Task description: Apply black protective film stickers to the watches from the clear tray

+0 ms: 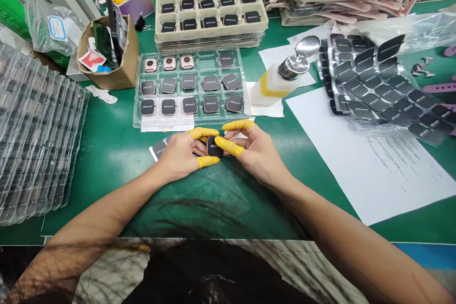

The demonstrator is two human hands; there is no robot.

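Observation:
Between my two hands, just above the green table, is a small square watch body (213,147) with a black printed film on its face and a rose-gold edge. My left hand (180,152) grips it from the left, with yellow finger cots on thumb and finger. From the right, my right hand (254,149) holds it too, its yellow-covered thumb lying across the printed face. Under my left wrist a black label on white backing (158,149) sticks out. Beyond my hands stands a clear tray (136,99) of watch bodies, most black-faced and three with pink backs up.
Behind the clear tray is a stacked beige tray (158,33). A pump bottle (272,85) stands right of it, near sheets of black stickers (377,85) and a printed paper (338,161). Stacked clear trays (35,137) rise at left, beside a cardboard box (121,69).

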